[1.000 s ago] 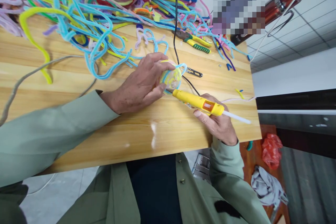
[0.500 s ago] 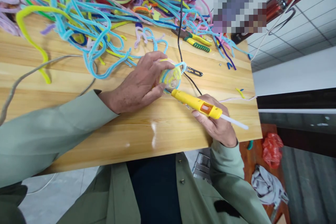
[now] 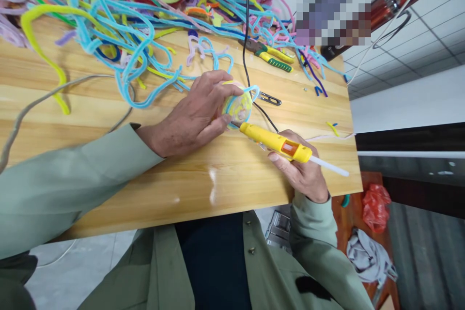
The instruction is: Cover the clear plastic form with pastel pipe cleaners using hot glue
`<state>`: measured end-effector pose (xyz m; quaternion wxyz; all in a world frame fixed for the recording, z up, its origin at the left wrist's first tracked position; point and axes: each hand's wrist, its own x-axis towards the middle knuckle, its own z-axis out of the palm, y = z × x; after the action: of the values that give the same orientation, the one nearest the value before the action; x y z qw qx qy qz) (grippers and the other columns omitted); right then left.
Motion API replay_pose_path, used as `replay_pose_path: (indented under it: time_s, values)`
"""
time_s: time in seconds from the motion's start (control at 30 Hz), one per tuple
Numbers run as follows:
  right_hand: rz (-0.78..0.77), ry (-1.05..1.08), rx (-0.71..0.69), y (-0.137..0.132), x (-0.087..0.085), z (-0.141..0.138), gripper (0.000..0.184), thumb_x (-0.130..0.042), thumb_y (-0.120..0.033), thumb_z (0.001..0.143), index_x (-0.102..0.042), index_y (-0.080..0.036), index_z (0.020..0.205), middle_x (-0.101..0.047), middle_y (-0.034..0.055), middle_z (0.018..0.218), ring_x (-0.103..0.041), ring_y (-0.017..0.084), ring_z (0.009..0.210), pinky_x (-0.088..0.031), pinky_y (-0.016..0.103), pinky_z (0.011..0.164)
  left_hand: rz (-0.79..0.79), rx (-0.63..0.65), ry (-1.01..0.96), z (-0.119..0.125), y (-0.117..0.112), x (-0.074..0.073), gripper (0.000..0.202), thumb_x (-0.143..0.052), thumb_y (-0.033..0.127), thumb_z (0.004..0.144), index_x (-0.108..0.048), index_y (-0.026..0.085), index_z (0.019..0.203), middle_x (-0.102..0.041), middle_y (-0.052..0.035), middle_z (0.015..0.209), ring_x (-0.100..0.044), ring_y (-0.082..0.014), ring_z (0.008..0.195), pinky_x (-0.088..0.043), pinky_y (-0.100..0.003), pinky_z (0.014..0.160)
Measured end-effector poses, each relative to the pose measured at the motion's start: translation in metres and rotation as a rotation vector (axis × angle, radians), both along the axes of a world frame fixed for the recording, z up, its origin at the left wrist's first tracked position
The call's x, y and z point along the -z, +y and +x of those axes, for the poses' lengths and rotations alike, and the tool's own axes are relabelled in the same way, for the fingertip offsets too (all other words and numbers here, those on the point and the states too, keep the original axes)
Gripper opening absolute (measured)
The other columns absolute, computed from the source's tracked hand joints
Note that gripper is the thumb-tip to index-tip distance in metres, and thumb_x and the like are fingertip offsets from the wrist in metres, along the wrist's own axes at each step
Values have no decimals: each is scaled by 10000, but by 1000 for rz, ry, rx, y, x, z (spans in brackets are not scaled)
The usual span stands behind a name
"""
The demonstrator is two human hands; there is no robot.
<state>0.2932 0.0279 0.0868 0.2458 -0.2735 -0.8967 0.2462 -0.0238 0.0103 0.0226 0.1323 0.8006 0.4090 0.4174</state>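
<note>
My left hand (image 3: pixel 196 114) is closed round a small ball (image 3: pixel 239 106) wound from yellow and light-blue pipe cleaners, held just above the wooden table (image 3: pixel 174 174). A blue pipe-cleaner loop sticks out of the ball at its upper right. My right hand (image 3: pixel 303 172) grips a yellow hot-glue gun (image 3: pixel 276 141) with a white glue stick protruding from its back end. The gun's nozzle touches the lower edge of the ball. A black cord (image 3: pixel 247 24) runs from above down behind the ball.
A tangle of coloured pipe cleaners (image 3: pixel 119 24) covers the far half of the table. Pliers with yellow-green handles (image 3: pixel 271 55) and a small black clip (image 3: pixel 269 100) lie beyond the ball. A grey cable (image 3: pixel 54 94) crosses the left side. The table's right edge is near my right hand.
Almost nothing has moved. The glue gun's tip has stayed against the ball, with only a slight shift of the gun and my right hand.
</note>
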Motion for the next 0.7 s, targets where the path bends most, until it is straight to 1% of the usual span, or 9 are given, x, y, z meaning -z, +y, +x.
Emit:
replay_pose_path:
  time_s: [0.1, 0.2, 0.23, 0.37, 0.43, 0.57, 0.63, 0.7]
  values:
    - [-18, 7, -12, -2, -1, -3, 110, -720, -265, 1085, -728, -303, 1187, -764, 38, 1033, -732, 243, 898, -582, 385, 759, -16, -9, 12, 0, -1, -2, 422, -423, 403, 1214, -458, 285, 1618, -554, -171, 1628, -474, -347, 1620, -462, -713, 1350]
    - [-3, 14, -14, -3, -2, -5, 96, -706, -260, 1093, -721, -272, 1188, -772, 56, 1035, -734, 241, 896, -586, 385, 755, -20, -21, 1, 1, -2, -3, 410, -437, 356, 1201, -480, 308, 1606, -560, -153, 1611, -494, -336, 1618, -463, -644, 1371]
    - [4, 14, -14, -3, -2, -4, 95, -703, -264, 1095, -718, -268, 1189, -773, 59, 1033, -735, 240, 896, -587, 384, 750, -7, -20, -4, 1, -2, -3, 410, -449, 341, 1194, -483, 303, 1601, -562, -154, 1595, -505, -341, 1609, -469, -638, 1366]
    - [23, 3, 13, -3, 0, -2, 94, -700, -301, 1099, -718, -280, 1188, -777, 59, 1035, -738, 246, 894, -595, 391, 740, 26, 11, 1, 0, -1, -3, 425, -479, 339, 1191, -452, 258, 1608, -547, -179, 1578, -507, -374, 1589, -484, -706, 1328]
    - [23, -3, 29, -3, 1, -2, 94, -698, -315, 1100, -723, -279, 1183, -780, 60, 1036, -742, 248, 895, -607, 399, 748, 3, 19, 2, -1, 0, -3, 428, -474, 338, 1194, -440, 279, 1616, -535, -172, 1597, -494, -372, 1598, -474, -723, 1333]
    - [20, 3, 15, -3, 1, -4, 96, -700, -310, 1096, -716, -288, 1188, -776, 40, 1025, -744, 231, 884, -607, 381, 735, -25, 21, -17, -2, 0, -2, 461, -479, 328, 1178, -416, 365, 1634, -523, -130, 1608, -477, -351, 1611, -458, -715, 1358]
    - [29, 6, 5, -3, 1, -5, 94, -699, -307, 1098, -709, -304, 1192, -764, 23, 1005, -732, 219, 864, -596, 372, 722, -24, 23, -23, -3, 1, -1, 465, -479, 335, 1178, -412, 368, 1637, -521, -126, 1604, -471, -343, 1612, -456, -712, 1364]
    - [35, 7, -1, -3, 1, -5, 84, -692, -303, 1104, -704, -310, 1187, -758, 19, 996, -727, 217, 861, -589, 369, 716, -23, 26, -23, -3, 1, -1, 448, -473, 352, 1188, -423, 347, 1632, -524, -132, 1599, -467, -345, 1612, -452, -718, 1366]
